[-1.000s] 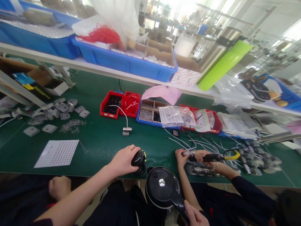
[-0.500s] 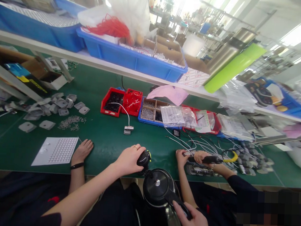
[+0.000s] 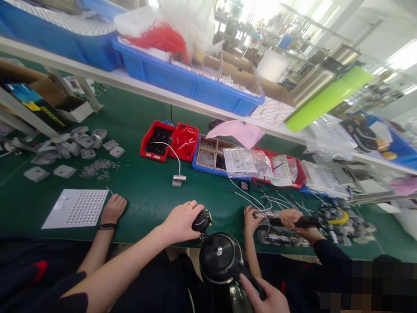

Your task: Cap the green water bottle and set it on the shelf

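Note:
My left hand (image 3: 181,221) is closed over a small black round part (image 3: 202,220) with yellow marks at the front edge of the green table (image 3: 145,191). My right hand (image 3: 268,304) grips the handle of a black kettle (image 3: 220,258) with a silver spot on its lid, held just below the table edge and close under the black part. A co-worker's two hands (image 3: 252,219) on my right hold a black tool (image 3: 304,221) with a yellow cable over grey parts. Another person's hand (image 3: 113,208), with a black wristband, rests on the table at my left.
A white perforated plate (image 3: 77,207) lies front left, with grey square parts (image 3: 75,147) and small pins behind it. Red bins (image 3: 170,140), a blue compartment tray (image 3: 210,157) and plastic bags stand mid-table. White wires (image 3: 258,199) lie nearby. A shelf holds blue crates (image 3: 183,82).
The left person's hand came up from the lap onto the table beside the white plate, then curled. My hands and the kettle shifted only slightly. The co-worker's tool moved a little right.

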Available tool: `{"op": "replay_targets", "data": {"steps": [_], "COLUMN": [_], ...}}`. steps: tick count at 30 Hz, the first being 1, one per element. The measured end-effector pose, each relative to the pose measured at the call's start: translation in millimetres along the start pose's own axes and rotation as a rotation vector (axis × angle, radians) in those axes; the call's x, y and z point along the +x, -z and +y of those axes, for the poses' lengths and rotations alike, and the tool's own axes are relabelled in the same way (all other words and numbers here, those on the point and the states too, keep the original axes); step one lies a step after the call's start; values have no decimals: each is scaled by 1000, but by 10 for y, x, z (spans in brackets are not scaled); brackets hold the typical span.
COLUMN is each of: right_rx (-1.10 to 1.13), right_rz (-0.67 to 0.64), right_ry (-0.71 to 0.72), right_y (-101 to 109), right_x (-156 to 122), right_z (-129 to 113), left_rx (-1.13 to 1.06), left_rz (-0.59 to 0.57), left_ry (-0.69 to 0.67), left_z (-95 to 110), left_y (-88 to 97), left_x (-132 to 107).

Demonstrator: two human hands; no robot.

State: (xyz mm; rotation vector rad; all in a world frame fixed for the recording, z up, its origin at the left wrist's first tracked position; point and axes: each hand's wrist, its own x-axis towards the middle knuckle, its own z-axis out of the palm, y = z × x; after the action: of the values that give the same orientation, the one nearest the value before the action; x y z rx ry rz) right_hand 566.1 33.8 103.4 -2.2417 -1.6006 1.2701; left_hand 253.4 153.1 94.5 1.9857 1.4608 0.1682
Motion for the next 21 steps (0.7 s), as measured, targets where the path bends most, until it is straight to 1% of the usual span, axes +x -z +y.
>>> {"op": "replay_targets", "data": {"steps": [6, 12, 18, 21], "right_rx": [-22, -55, -17, -56], "right_rz": [-25, -13, 81, 40], "right_ry": [0, 11, 31, 12], "right_y": [11, 33, 14, 39], "right_x": [43, 45, -8, 27], "right_z": [7, -13, -127, -82], "left_rx": [-5, -12, -11, 8], "left_rz": [-15, -31, -15, -14], "left_ry": [6, 17, 2, -6], "left_z": [17, 38, 28, 36], "left_y": [34, 62, 40, 36], "left_x": [-2, 9, 26, 28]}}
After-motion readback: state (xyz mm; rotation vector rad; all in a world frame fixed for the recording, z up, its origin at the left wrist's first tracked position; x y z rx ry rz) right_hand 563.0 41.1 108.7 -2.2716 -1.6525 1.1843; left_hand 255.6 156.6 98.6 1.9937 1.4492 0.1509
